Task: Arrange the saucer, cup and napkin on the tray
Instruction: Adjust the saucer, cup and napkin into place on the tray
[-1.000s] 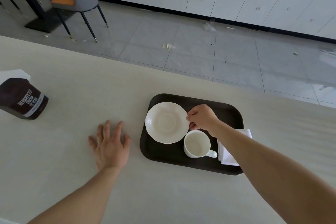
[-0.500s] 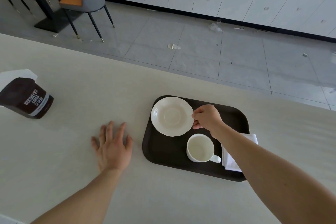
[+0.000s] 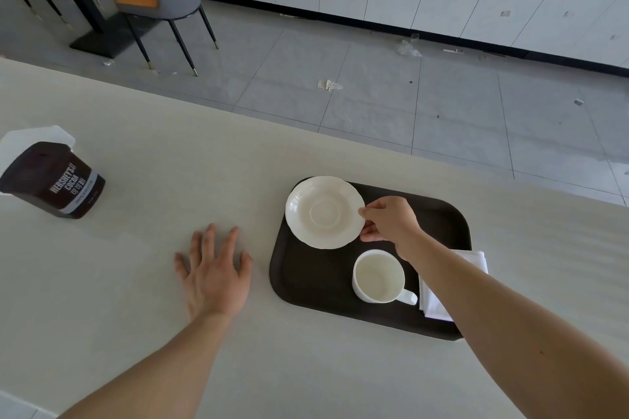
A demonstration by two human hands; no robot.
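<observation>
A dark brown tray (image 3: 306,279) lies on the pale table. My right hand (image 3: 391,221) pinches the right rim of the white scalloped saucer (image 3: 325,213), which sits over the tray's far left corner, its far edge reaching past the tray rim. An empty white cup (image 3: 379,277) stands upright on the tray nearer me, handle pointing right. A folded white napkin (image 3: 439,303) lies at the tray's right side, partly hidden by my forearm. My left hand (image 3: 214,274) rests flat on the table left of the tray, fingers spread.
A dark cocoa pouch (image 3: 56,178) lies on the table (image 3: 136,282) at the far left. Beyond the table's far edge is grey tiled floor with scraps of litter, a chair (image 3: 170,0) at the back left and white cabinets along the wall.
My right hand has carried the saucer from the tray's near-left area toward its far left corner. The left hand, cup and napkin have stayed put.
</observation>
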